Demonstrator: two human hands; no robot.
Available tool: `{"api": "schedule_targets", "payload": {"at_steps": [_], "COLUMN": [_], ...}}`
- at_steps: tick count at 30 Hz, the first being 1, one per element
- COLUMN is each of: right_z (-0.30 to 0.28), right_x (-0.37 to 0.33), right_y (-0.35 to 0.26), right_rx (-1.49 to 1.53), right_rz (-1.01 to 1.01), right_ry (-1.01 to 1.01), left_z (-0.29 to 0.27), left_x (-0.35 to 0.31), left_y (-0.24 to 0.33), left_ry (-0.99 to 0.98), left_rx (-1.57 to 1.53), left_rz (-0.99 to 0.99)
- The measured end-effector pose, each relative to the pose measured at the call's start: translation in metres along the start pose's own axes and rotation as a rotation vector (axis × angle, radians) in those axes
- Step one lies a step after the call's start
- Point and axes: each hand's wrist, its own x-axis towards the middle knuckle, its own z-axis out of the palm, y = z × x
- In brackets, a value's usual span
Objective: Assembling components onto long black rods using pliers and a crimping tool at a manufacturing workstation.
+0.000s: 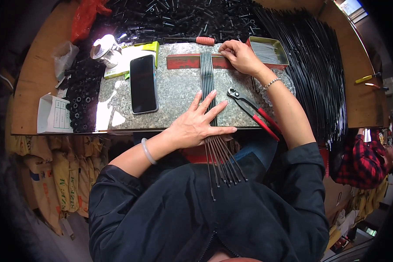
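Note:
A row of thin black cables with bare silvery ends [207,72] lies side by side across a red metal bar [183,61] on the stone slab. Their lower lengths fan out over the slab's front edge above my lap, each ending in a small dark tip. My left hand [196,123] rests palm down across the cables, fingers spread. Just right of the cables' upper ends, my right hand [244,56] is closed in a pinch at the bar; whatever is between its fingertips is too small to make out. Red-handled cutting pliers [253,111] lie below my right hand.
A phone [143,85] lies left of the cables, near a shiny metal cup [105,49]. An open tin [268,50] of thin wires stands beside my right hand. Black cables [310,70] heap at the right; black parts [183,19] pile behind. Another person [364,161] sits at far right.

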Motion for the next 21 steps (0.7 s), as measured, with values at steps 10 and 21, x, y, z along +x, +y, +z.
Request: {"api": "schedule_targets", "payload": {"at_steps": [10,21], "right_z": [0.0,0.001], "right_x": [-0.003,-0.009], "right_y": [-0.008,-0.003], "right_rx": [-0.191,-0.157], "right_rz": [-0.138,-0.194], "right_ry": [-0.029,0.003], "left_z": [0.001,0.0], "left_x": [-0.001,0.0], "left_y": [0.0,-0.001], "left_ry": [0.011,0.002], "left_rx": [-0.035,0.026], "left_rz": [-0.011,0.017]}}
